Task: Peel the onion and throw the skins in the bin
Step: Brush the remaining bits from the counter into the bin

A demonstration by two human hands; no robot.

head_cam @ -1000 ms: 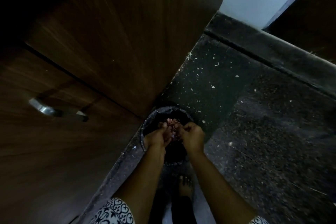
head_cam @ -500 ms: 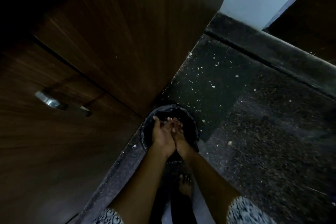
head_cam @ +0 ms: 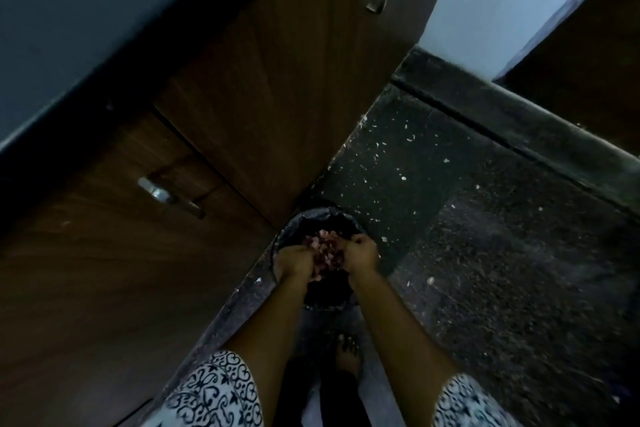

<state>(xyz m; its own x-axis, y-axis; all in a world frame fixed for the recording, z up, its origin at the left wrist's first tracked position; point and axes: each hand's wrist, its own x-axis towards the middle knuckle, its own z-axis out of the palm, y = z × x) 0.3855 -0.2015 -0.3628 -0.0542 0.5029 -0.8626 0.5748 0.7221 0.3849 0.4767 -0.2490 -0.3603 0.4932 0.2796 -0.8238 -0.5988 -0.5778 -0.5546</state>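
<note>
Left hand [head_cam: 294, 262], right hand [head_cam: 362, 255] parted, clutching apparent skins [head_cam: 325, 246]

One wide camera on the person's head looks steeply down; left hand [head_cam: 294, 262] and right hand [head_cam: 362, 255] sit far below, mid-frame.
</note>
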